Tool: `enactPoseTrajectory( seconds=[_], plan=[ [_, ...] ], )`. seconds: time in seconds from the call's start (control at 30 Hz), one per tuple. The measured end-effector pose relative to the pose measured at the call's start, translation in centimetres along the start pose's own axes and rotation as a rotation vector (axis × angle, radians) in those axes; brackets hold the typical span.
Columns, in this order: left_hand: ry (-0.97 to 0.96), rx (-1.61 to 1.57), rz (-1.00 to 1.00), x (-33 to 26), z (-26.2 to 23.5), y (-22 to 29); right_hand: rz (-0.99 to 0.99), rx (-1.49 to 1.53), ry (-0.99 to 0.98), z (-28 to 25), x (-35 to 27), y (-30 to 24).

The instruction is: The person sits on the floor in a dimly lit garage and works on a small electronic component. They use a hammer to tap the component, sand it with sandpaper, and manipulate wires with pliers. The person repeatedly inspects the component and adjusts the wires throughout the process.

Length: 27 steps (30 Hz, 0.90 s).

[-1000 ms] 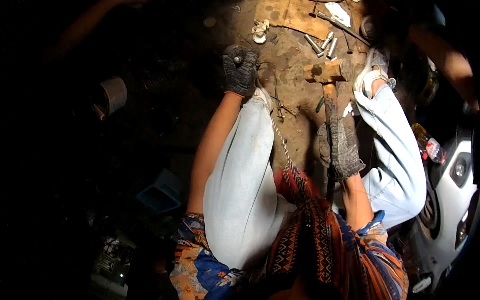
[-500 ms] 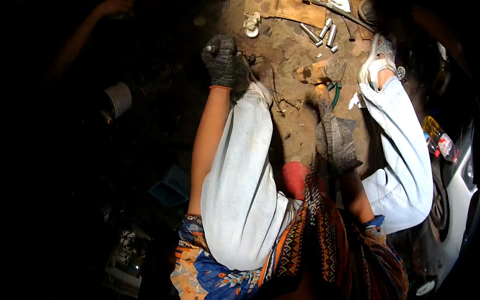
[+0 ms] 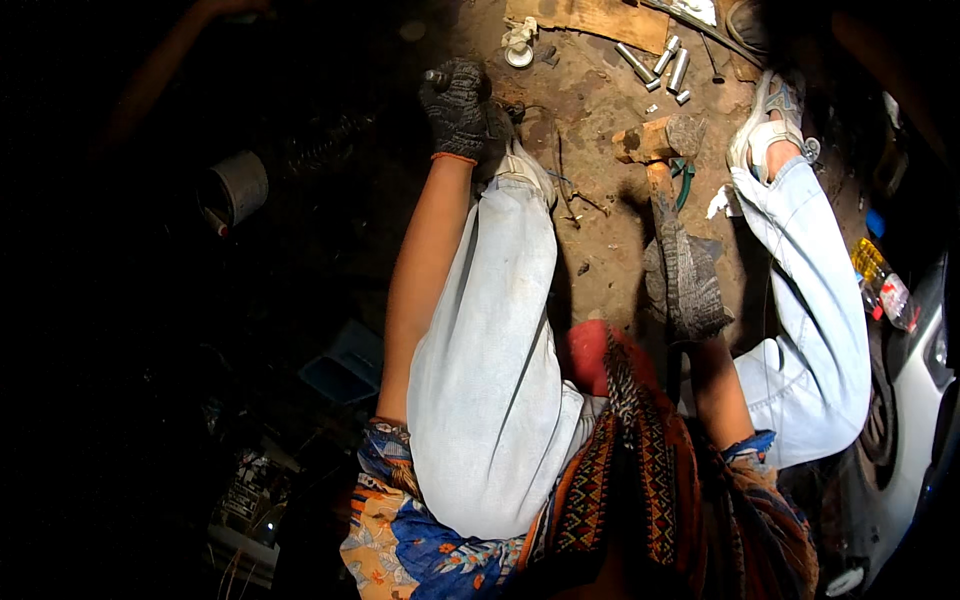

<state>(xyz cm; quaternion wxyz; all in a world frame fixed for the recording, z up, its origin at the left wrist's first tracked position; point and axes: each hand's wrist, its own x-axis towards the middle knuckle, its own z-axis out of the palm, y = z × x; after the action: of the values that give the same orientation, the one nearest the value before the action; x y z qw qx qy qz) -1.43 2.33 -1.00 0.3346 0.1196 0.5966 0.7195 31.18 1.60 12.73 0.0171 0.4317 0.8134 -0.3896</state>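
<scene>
My left hand [image 3: 457,110], in a dark grey knit glove with an orange cuff, is closed in a fist beyond my left shoe. The round end of a metal rod [image 3: 436,76] pokes out of the fist; its other end is hidden. My right hand [image 3: 695,290], also gloved in grey, grips the wooden handle of a hammer [image 3: 660,139] between my legs. The hammer's head is broad and worn, pointing away from me over the dirty floor. A green curved piece [image 3: 683,180] lies beside the handle.
Several shiny metal cylinders [image 3: 678,70] lie on the floor ahead, near flattened cardboard [image 3: 590,22] and a long bar [image 3: 700,27]. A white can [image 3: 240,188] stands in shadow at left. Plastic bottles [image 3: 885,285] and a pale car body panel [image 3: 915,420] are at right. Another person's arm [image 3: 160,70] shows far left.
The whole view has shifted slightly, so things sit a little farther right. My left fist has moved slightly away from me. The right hand keeps its grip on the hammer.
</scene>
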Motion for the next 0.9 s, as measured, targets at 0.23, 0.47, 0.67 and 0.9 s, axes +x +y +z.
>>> enactPoseTrajectory(
  seconds=[0.23, 0.47, 0.67, 0.9],
  plan=[
    [-0.21, -0.109, -0.137, 1.2, -0.8, -2.2, -0.179, -0.14, 0.052, -2.4, 2.6, -4.2],
    [-0.012, 0.399, 0.0, -0.2, -0.9, -0.8, -0.498, -0.144, 0.11, -7.6, 9.3, -17.4],
    [-0.223, 1.077, 0.295, -2.4, 3.0, 4.7, -0.297, -0.565, -0.098, -0.6, 10.1, -9.7],
    [-0.064, 0.314, 0.011, -4.3, 0.3, -1.8, -0.378, -0.287, 0.043, -7.2, 7.8, -13.5]
  ],
)
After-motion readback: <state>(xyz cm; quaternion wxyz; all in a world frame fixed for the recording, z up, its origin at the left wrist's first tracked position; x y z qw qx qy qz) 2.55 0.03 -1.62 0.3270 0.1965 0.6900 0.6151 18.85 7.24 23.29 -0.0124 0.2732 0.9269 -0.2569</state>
